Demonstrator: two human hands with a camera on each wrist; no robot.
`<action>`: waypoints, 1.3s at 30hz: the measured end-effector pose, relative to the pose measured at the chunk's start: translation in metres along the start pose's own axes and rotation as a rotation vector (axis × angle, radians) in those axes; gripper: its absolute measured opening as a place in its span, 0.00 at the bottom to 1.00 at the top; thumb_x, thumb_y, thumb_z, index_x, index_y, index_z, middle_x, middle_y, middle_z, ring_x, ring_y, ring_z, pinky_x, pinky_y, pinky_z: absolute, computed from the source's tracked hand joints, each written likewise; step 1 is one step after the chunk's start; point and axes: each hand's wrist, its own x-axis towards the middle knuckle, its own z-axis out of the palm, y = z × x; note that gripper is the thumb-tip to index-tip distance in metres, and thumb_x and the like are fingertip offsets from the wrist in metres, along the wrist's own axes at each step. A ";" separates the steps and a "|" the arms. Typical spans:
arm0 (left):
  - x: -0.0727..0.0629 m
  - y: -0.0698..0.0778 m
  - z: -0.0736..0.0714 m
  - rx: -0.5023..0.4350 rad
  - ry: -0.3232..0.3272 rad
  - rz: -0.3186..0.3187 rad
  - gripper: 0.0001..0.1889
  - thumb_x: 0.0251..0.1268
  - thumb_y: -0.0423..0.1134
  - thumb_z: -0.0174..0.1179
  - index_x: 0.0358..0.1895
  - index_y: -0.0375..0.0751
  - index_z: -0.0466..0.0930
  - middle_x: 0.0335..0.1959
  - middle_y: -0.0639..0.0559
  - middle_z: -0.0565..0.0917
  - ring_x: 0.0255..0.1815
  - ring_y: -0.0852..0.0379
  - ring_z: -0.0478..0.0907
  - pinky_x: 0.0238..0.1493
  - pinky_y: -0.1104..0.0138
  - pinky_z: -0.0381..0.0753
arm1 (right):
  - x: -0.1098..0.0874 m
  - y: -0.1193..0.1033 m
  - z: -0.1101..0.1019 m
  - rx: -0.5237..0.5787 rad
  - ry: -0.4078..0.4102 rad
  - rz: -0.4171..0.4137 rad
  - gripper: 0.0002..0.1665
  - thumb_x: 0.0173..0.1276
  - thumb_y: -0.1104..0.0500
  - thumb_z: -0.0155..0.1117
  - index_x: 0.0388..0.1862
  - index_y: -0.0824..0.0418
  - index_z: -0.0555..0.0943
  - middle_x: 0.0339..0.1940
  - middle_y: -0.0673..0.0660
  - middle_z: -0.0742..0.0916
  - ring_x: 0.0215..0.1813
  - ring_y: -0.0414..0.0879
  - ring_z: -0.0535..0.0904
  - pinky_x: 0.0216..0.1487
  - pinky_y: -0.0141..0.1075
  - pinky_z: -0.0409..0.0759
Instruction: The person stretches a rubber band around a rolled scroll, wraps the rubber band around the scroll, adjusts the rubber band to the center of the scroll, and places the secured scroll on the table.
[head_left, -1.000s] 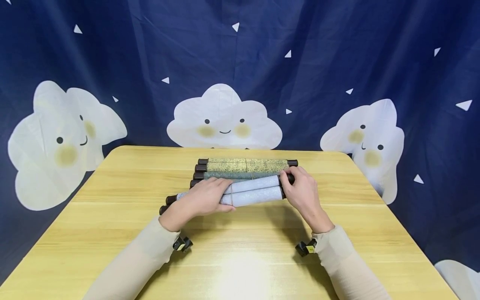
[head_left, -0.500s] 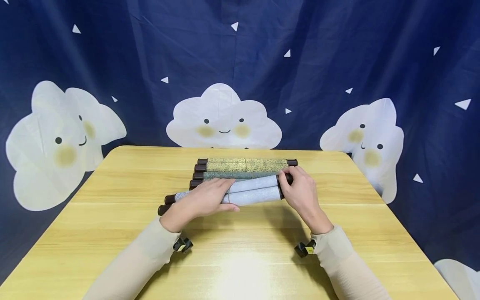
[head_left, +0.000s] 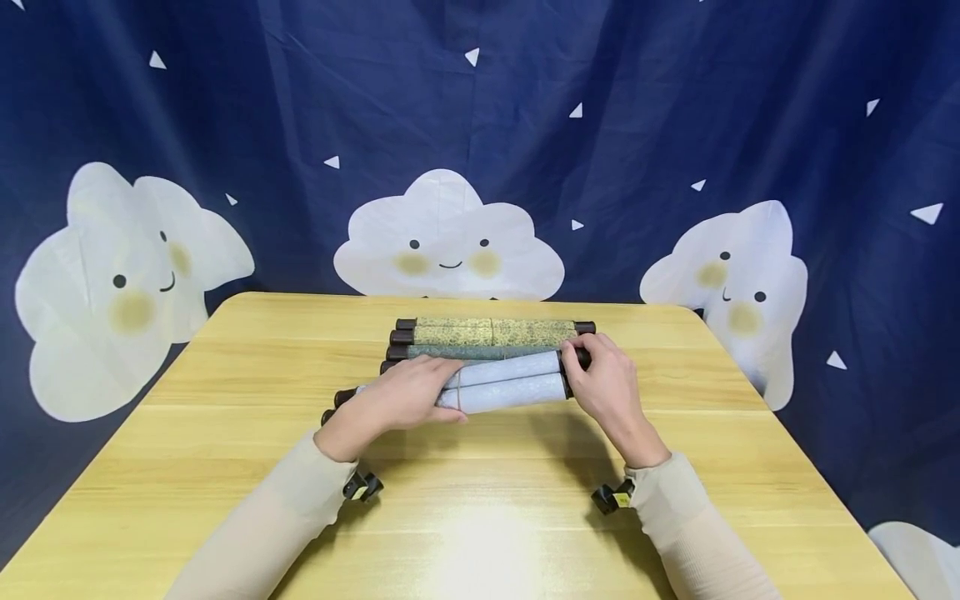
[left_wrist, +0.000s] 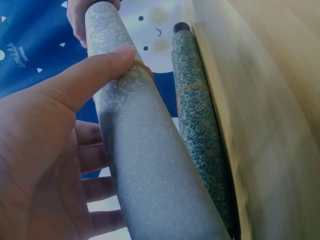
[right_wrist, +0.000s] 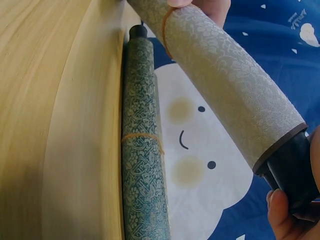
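Observation:
A pale blue scroll (head_left: 510, 392) with two rolls and dark end knobs is held tilted, its right end higher, above the table. Around its middle my left hand (head_left: 408, 392) grips it, thumb on the near side and fingers on the far side; in the left wrist view the thumb touches the rubber band (left_wrist: 144, 68). My right hand (head_left: 606, 383) pinches the dark knob (right_wrist: 292, 170) at the right end. Just behind lies a green patterned scroll (head_left: 480, 351), also banded, partly hidden by the pale one and my hands.
Behind the green scroll lies a yellow patterned scroll (head_left: 457, 332) with dark knobs, parallel to the table's far edge. The wooden table (head_left: 480, 500) ends at a blue curtain (head_left: 480, 108) printed with white clouds.
Both hands keep their hold on the pale blue scroll. The left hand and the scroll have shifted only slightly, a little left and then back right; the scrolls behind have stayed put.

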 end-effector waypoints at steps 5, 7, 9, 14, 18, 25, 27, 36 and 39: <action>0.000 0.001 0.001 -0.026 0.004 -0.004 0.47 0.57 0.65 0.63 0.70 0.33 0.64 0.61 0.40 0.76 0.59 0.43 0.75 0.63 0.52 0.72 | 0.000 0.000 0.000 0.001 0.001 -0.002 0.12 0.70 0.52 0.60 0.34 0.56 0.86 0.34 0.54 0.85 0.38 0.55 0.82 0.41 0.52 0.77; 0.001 0.001 0.002 -0.030 -0.001 0.002 0.49 0.57 0.69 0.60 0.72 0.33 0.62 0.63 0.39 0.75 0.61 0.42 0.74 0.64 0.51 0.71 | 0.000 0.000 0.000 0.000 0.002 -0.004 0.11 0.69 0.52 0.60 0.34 0.56 0.86 0.34 0.54 0.85 0.38 0.55 0.82 0.41 0.52 0.77; 0.002 0.001 0.003 -0.033 -0.009 0.006 0.52 0.57 0.72 0.57 0.73 0.34 0.60 0.66 0.39 0.72 0.63 0.41 0.72 0.66 0.50 0.68 | -0.001 -0.001 0.000 0.000 0.003 -0.004 0.11 0.69 0.52 0.61 0.34 0.56 0.85 0.34 0.54 0.85 0.38 0.55 0.82 0.41 0.52 0.77; 0.001 0.001 0.002 -0.015 -0.015 -0.008 0.50 0.59 0.71 0.56 0.73 0.34 0.61 0.67 0.39 0.72 0.65 0.41 0.70 0.67 0.49 0.67 | 0.000 -0.002 0.000 0.006 0.004 -0.006 0.11 0.69 0.52 0.61 0.34 0.57 0.85 0.34 0.55 0.85 0.38 0.56 0.82 0.41 0.53 0.77; 0.001 0.001 0.001 -0.006 -0.005 0.001 0.47 0.59 0.68 0.59 0.71 0.33 0.63 0.65 0.40 0.74 0.63 0.41 0.72 0.66 0.50 0.69 | 0.000 -0.002 -0.001 0.009 0.007 -0.012 0.12 0.69 0.52 0.60 0.34 0.58 0.85 0.33 0.55 0.84 0.37 0.55 0.82 0.40 0.53 0.77; 0.001 0.000 0.001 0.009 0.002 0.006 0.46 0.58 0.66 0.61 0.69 0.32 0.66 0.62 0.40 0.76 0.61 0.43 0.74 0.64 0.52 0.72 | -0.001 -0.001 0.000 0.004 0.005 -0.014 0.12 0.69 0.52 0.60 0.34 0.57 0.85 0.33 0.54 0.84 0.36 0.55 0.82 0.39 0.52 0.77; 0.001 0.000 0.000 0.005 0.002 0.004 0.46 0.59 0.65 0.62 0.69 0.32 0.66 0.62 0.40 0.76 0.60 0.43 0.74 0.64 0.53 0.72 | -0.001 -0.001 0.000 0.004 0.004 -0.013 0.12 0.69 0.52 0.60 0.33 0.57 0.85 0.33 0.54 0.84 0.36 0.55 0.82 0.39 0.52 0.77; -0.002 -0.003 -0.003 -0.035 -0.011 -0.006 0.44 0.57 0.61 0.67 0.68 0.32 0.67 0.61 0.40 0.77 0.60 0.42 0.74 0.63 0.52 0.72 | 0.000 0.000 -0.001 0.004 0.002 -0.005 0.11 0.69 0.53 0.60 0.34 0.57 0.86 0.33 0.55 0.85 0.37 0.55 0.82 0.40 0.52 0.77; -0.002 -0.006 -0.001 -0.053 -0.022 -0.003 0.47 0.53 0.61 0.69 0.69 0.32 0.66 0.61 0.40 0.77 0.59 0.42 0.75 0.61 0.52 0.74 | 0.001 0.002 -0.001 0.003 0.005 0.004 0.11 0.69 0.53 0.61 0.34 0.57 0.86 0.34 0.55 0.85 0.37 0.55 0.82 0.41 0.52 0.78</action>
